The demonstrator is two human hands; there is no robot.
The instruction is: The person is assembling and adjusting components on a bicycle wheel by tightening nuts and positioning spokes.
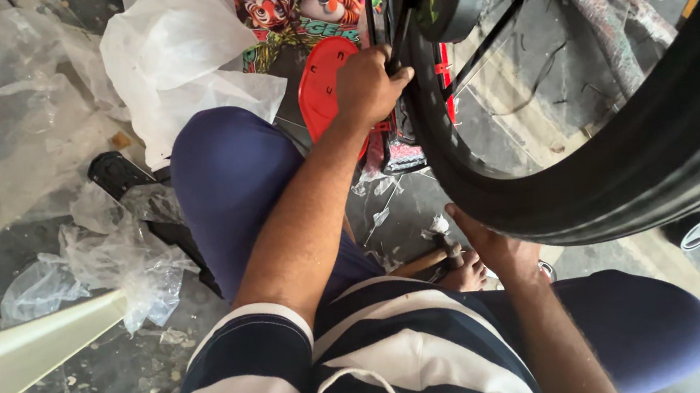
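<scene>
A big black bicycle tyre (627, 165) curves across the right half of the head view, spokes showing inside it. My left hand (368, 85) is closed on a dark part by the tyre's left side, just in front of a red plastic guard (322, 85). My right hand (492, 246) presses against the tyre's lower outer edge, with the fingers hidden behind the rubber. I sit with blue-clad knees on either side and wear a navy and white striped shirt.
Crumpled clear plastic wrap (124, 257) and a white bag (176, 58) lie on the grey floor to the left. A hammer (432, 257) rests under the wheel. A small black-and-white wheel (692, 229) sits at right. A pale beam (25, 352) crosses the lower left.
</scene>
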